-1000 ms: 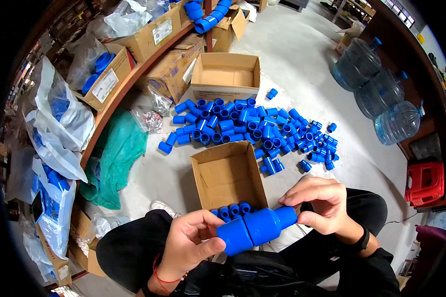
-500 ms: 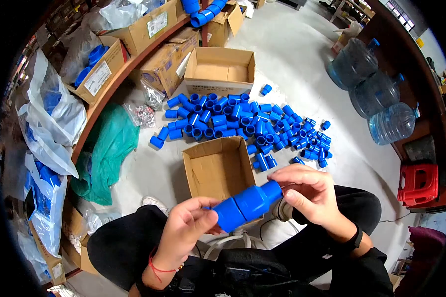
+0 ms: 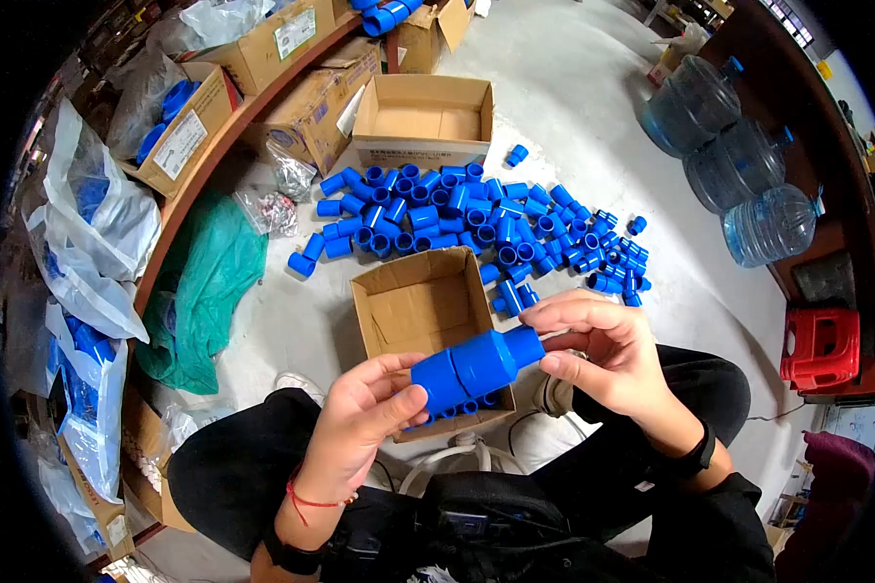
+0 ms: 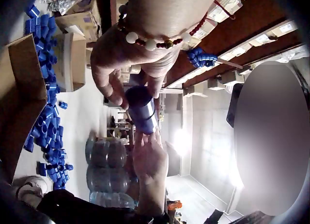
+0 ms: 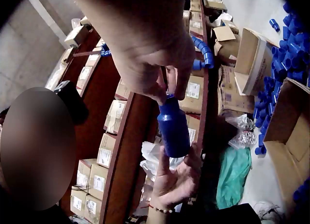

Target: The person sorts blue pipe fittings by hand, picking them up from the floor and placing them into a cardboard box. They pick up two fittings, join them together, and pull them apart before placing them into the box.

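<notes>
A blue plastic pipe reducer (image 3: 472,368) is held crosswise over the near side of a cardboard box (image 3: 408,321). A dark line rings its wide body, and it tapers to a narrow right end. My left hand (image 3: 360,413) grips the wide end, thumb on the near side. At the narrow end, my right hand (image 3: 608,355) pinches with fingertips and thumb; the right wrist view shows these fingers right on the neck of the reducer (image 5: 174,129). Several blue fittings (image 3: 469,408) lie in the box, partly hidden beneath the held piece.
A heap of blue pipe fittings (image 3: 428,214) spreads over the floor beyond the box. Behind it stands another cardboard box (image 3: 423,146). Shelving with bagged fittings (image 3: 92,204) and a green bag (image 3: 209,296) line the left. Water bottles (image 3: 734,165) and a red plastic item (image 3: 822,347) are at right.
Both hands have carried the reducer away from the body, farther over the near box. The head view has shifted a little. The grip on both ends looks much the same.
</notes>
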{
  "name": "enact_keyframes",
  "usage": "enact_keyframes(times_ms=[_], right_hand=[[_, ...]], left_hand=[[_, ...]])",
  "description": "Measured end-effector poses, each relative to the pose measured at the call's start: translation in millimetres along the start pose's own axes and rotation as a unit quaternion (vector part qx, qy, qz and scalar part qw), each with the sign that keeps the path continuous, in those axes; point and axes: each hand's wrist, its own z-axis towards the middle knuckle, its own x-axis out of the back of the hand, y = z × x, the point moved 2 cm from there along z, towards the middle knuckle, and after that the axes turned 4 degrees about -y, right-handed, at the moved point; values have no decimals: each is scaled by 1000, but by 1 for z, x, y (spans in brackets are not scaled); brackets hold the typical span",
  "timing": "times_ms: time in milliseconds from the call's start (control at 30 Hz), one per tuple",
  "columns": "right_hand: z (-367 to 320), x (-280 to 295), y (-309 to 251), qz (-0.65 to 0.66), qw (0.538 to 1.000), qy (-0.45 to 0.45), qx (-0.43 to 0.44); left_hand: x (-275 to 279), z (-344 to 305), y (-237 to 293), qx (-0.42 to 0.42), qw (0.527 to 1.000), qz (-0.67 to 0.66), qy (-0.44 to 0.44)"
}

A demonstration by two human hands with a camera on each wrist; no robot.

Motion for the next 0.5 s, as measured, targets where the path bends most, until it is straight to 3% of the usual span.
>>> enact_keyframes(times_ms=[267, 500], right_hand=[[1, 2, 4, 39, 997, -23, 55], [-1, 3, 6, 87, 988, -53, 116]], left_hand=[[-11, -6, 12, -151, 985, 82, 18], [-17, -9, 14, -208, 977, 48, -4]])
